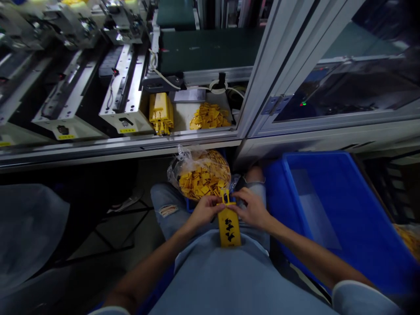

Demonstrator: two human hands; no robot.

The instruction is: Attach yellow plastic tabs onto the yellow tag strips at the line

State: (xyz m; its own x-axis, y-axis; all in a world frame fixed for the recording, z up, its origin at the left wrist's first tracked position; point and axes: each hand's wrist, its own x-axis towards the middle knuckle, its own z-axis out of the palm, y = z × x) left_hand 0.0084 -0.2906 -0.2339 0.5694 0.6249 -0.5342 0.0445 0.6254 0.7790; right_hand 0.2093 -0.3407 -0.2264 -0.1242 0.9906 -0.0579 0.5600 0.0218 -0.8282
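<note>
A long yellow holder (229,226) with black marks on its face rests upright against my lap. My left hand (204,211) is closed around its top left side. My right hand (252,209) pinches the top right, where a small yellow part (225,196) sticks up. Just beyond my hands, a clear plastic bag (201,175) full of small yellow parts lies on my knees.
A large blue bin (344,218) stands at my right. Ahead is a machine bench with grey rail units (123,89), a stack of yellow holders (160,113) and a loose pile of yellow parts (210,116). A dark grey cover (26,227) lies at the left.
</note>
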